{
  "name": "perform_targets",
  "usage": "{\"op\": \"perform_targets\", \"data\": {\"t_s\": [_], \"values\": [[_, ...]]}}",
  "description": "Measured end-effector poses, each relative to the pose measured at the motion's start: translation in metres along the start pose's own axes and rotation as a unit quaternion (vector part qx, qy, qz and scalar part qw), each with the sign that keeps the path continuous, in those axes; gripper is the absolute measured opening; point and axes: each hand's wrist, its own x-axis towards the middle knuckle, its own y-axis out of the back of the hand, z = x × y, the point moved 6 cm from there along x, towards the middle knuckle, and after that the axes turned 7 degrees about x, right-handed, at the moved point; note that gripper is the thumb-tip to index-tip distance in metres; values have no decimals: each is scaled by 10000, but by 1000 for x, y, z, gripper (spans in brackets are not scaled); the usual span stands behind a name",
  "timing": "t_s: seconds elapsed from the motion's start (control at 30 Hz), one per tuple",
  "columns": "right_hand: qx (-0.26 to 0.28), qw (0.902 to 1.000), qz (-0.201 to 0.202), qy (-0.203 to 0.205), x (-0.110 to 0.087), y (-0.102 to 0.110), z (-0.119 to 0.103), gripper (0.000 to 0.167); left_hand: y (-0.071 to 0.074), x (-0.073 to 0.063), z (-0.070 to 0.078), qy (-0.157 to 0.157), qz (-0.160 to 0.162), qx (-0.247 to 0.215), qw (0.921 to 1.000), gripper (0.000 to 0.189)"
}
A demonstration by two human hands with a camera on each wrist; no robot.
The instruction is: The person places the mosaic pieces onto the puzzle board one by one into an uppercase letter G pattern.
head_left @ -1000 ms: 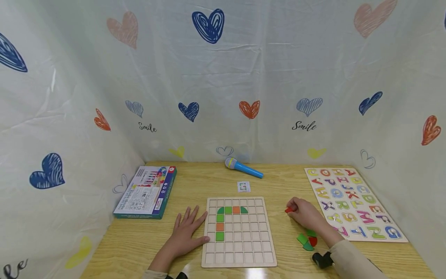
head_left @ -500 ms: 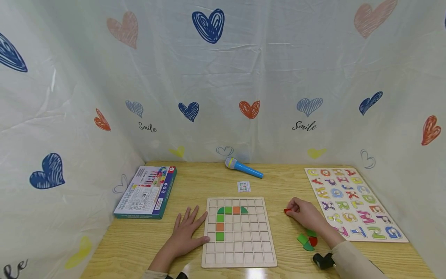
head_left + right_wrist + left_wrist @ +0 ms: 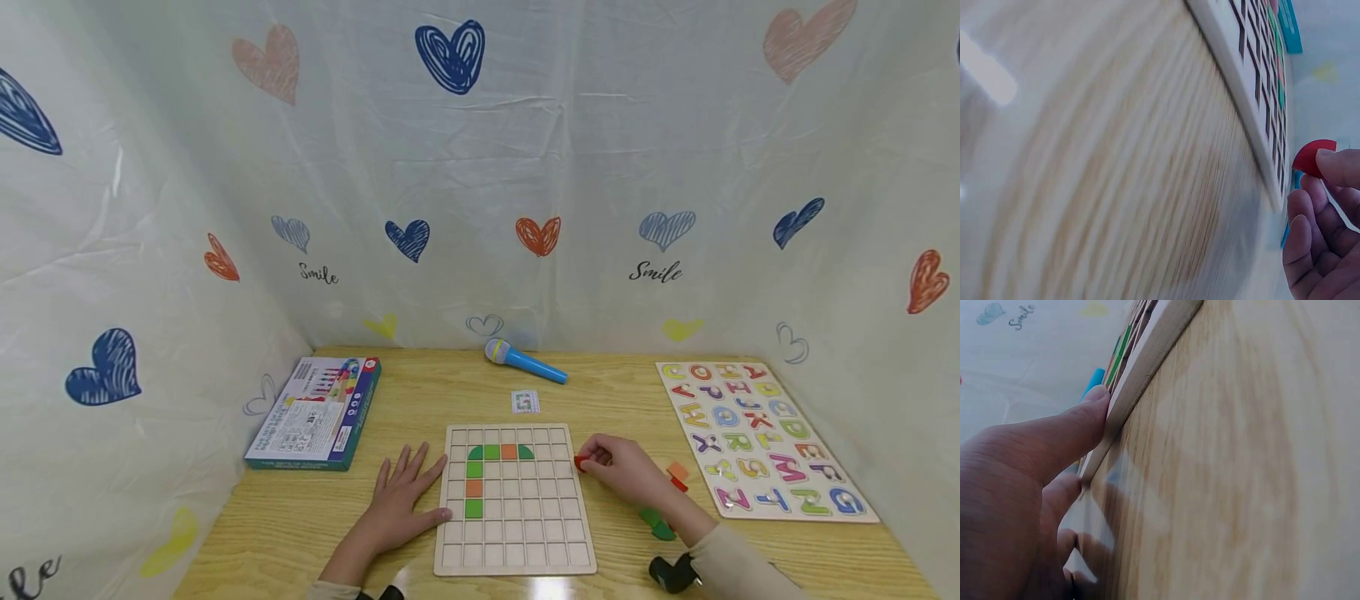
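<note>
A wooden grid board (image 3: 522, 533) lies in the middle of the table, with green and orange square tiles and two green quarter-round tiles set in some of its cells. My left hand (image 3: 401, 504) rests spread beside the board, its thumb and index finger touching the left edge; the left wrist view shows the thumb (image 3: 1085, 419) against the rim. Between thumb and index finger my right hand (image 3: 618, 471) pinches a red quarter-round tile (image 3: 1316, 157), just off the board's right edge. Partly hidden under the right forearm are loose green tiles (image 3: 658, 525), an orange tile (image 3: 678, 471) and a red tile (image 3: 678, 484).
A small pattern card (image 3: 525, 402) lies behind the board, and a blue toy microphone (image 3: 528, 362) beyond it. At the left is a flat box (image 3: 315, 414). An alphabet puzzle board (image 3: 765, 442) takes up the right side. Heart-printed curtains surround the table.
My right hand has moved left toward the board with the red tile. Its shift uncovers an orange tile and a red tile near the alphabet board. The left hand has stayed put.
</note>
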Motion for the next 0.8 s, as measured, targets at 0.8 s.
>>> {"op": "perform_targets", "data": {"t_s": [0.8], "values": [[557,9808,-1449,1182,-2,-123,-96,8,0,0,0,-19,43,73,10000,81]]}}
